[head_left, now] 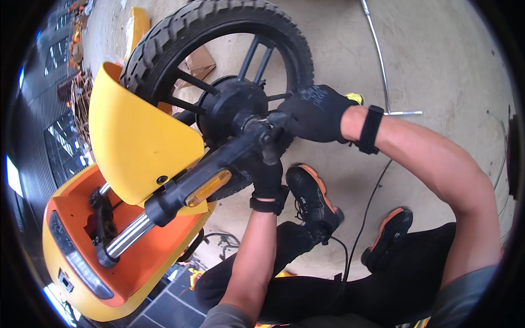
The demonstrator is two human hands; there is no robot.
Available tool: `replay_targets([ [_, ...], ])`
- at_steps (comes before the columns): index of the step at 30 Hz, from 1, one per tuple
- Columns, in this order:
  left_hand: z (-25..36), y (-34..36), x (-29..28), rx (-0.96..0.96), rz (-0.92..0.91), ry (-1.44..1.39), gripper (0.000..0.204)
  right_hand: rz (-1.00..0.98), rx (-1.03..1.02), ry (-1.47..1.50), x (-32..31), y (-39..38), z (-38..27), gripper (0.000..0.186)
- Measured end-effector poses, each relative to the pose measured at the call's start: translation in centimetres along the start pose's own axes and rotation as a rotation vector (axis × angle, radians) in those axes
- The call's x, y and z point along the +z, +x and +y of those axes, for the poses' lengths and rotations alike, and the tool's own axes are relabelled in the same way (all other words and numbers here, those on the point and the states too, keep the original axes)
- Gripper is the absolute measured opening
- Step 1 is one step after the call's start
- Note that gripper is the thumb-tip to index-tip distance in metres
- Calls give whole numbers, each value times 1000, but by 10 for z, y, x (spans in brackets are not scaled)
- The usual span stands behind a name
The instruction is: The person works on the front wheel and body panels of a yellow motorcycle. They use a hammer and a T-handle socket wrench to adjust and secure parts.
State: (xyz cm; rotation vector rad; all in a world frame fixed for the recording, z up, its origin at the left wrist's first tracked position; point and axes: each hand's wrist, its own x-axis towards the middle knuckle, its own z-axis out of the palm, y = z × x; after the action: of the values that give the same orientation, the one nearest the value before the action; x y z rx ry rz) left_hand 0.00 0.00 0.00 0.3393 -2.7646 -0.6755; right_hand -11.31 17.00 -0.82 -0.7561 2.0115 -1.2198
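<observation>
A black spoked wheel with a knobby tyre is mounted in a black fork leg. The leg carries an amber reflector. Gloved in black, my right hand is closed beside the axle end, fingertips close to the hub; what it grips is hidden. A small yellow-green piece shows behind that hand. My left hand, also in a black glove, wraps the lower fork leg from below, its fingers partly hidden. A yellow fender covers part of the tyre.
Yellow-orange front bodywork with a headlight strip lies lower left, joined to the chrome fork tube. A long metal bar lies on the concrete floor. A cardboard box shows behind the wheel. A black cable trails near my shoes.
</observation>
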Motion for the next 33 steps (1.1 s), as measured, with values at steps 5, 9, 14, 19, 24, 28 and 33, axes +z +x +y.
replay_targets([
  [5,31,2,-1,-78,-84,-242,43,-23,119,138,-5,-23,-2,52],
  [9,24,3,-2,-41,-11,-206,45,204,94,452,15,-27,6,52],
  [14,13,8,-12,-4,-86,-36,44,366,178,752,82,-20,2,50],
  [19,23,2,-15,-141,-143,-283,41,387,140,995,100,-18,-20,47],
  [24,28,4,-16,-110,-67,-109,41,438,104,1134,117,-11,-29,52],
  [28,24,1,-19,-75,-58,-17,41,494,43,1108,120,-9,-31,48],
  [33,26,0,-17,-80,-58,-88,37,494,42,1146,122,-7,-31,43],
])
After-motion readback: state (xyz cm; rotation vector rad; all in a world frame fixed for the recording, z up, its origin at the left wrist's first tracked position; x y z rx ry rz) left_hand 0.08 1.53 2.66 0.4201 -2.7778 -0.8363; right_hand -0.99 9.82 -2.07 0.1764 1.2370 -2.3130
